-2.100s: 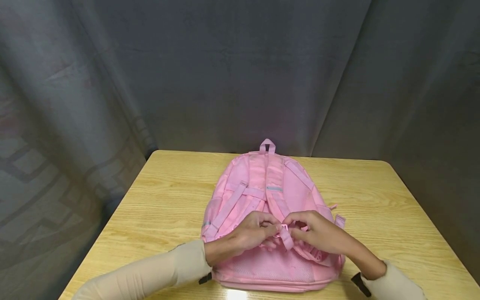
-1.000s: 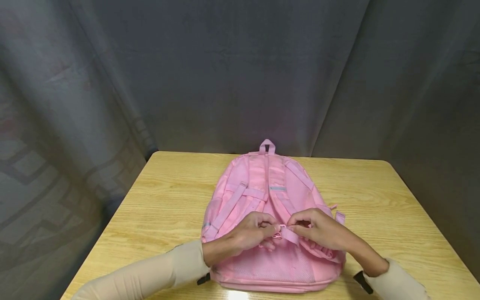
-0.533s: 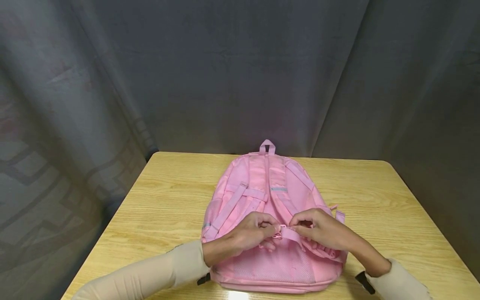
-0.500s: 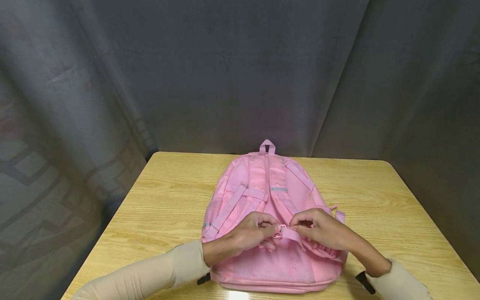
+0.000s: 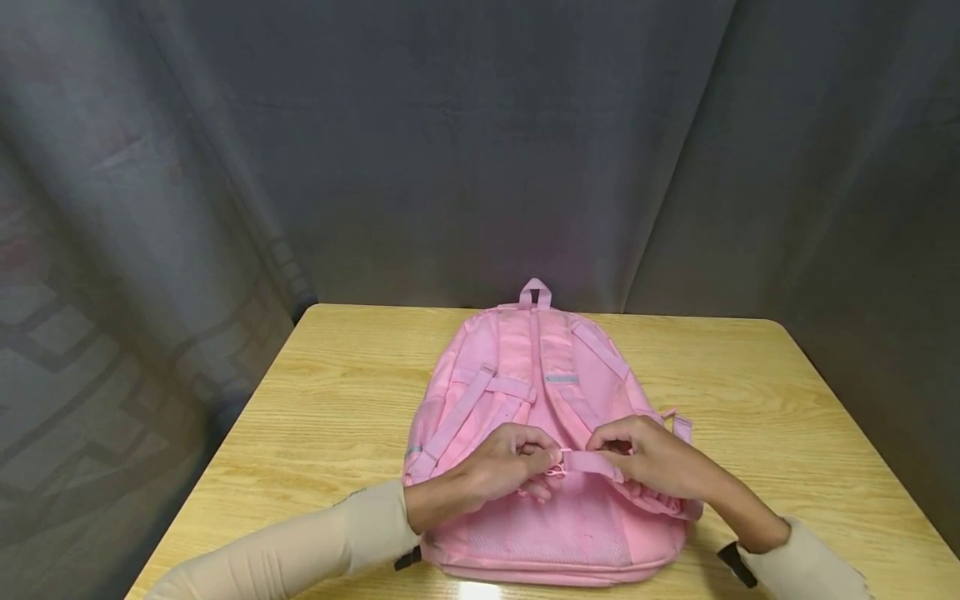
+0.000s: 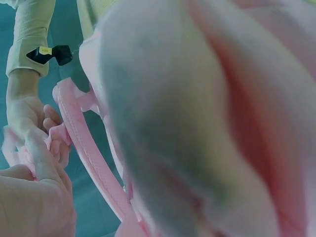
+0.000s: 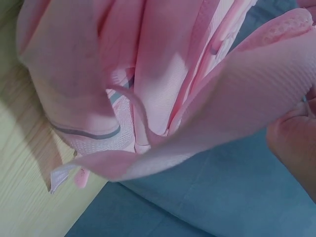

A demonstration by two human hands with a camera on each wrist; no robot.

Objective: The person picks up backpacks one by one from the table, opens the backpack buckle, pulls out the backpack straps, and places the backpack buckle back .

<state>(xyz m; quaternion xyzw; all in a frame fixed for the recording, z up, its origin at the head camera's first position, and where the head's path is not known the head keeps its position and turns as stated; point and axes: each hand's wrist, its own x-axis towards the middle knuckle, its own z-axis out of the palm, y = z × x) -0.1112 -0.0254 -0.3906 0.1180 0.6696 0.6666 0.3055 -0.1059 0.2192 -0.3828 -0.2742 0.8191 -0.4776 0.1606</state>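
Note:
A pink backpack (image 5: 543, 533) lies on the table with its shoulder straps facing up. Over its lower part my left hand (image 5: 502, 462) pinches a small pink plastic buckle (image 5: 557, 470) between thumb and forefinger. From the buckle a flat pink webbing strap (image 5: 588, 462) runs sideways to my right hand (image 5: 648, 454), whose thumb and fingertips pinch it. In the right wrist view, a wide pink strap (image 7: 237, 108) crosses in front, with part of the right hand (image 7: 294, 143) at the edge. The left wrist view shows both hands close together, the buckle mostly hidden.
The wooden table (image 5: 330, 375) extends to both sides of the backpack. Dark grey curtains (image 5: 480, 150) hang behind it and at the sides. A loose strap end (image 5: 682, 429) sticks out at the bag's right edge, and a carry loop (image 5: 535, 292) stands at its top.
My right hand has shifted a little to the right. The webbing, which hung down from the buckle, now stretches sideways between the hands. My left hand has stayed nearly in place.

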